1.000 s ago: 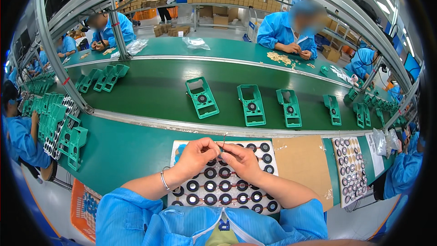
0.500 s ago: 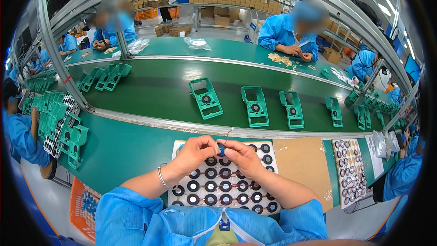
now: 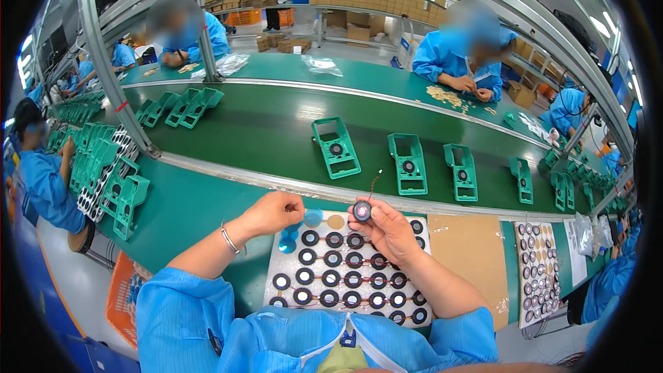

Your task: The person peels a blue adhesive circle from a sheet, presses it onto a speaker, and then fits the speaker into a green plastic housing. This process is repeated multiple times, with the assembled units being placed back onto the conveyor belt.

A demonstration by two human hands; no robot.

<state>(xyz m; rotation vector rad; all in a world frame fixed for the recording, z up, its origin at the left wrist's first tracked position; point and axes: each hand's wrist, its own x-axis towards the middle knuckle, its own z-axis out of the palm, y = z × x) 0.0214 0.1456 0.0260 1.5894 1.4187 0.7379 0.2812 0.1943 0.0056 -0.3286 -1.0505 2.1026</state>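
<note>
Head view: my right hand fingers pinch a round black speaker trailing thin wires.
Left hand: I see it loosely curled, holding nothing.
Tray: white dimpled foam on the green tabletop.

Bare green counter lies open left of the left hand, up to the metal rail. Beyond the rail, green frames stand spaced along the belt, gaps between them. The tray of discs fills the room under both hands; cardboard lies flat to its right
</note>
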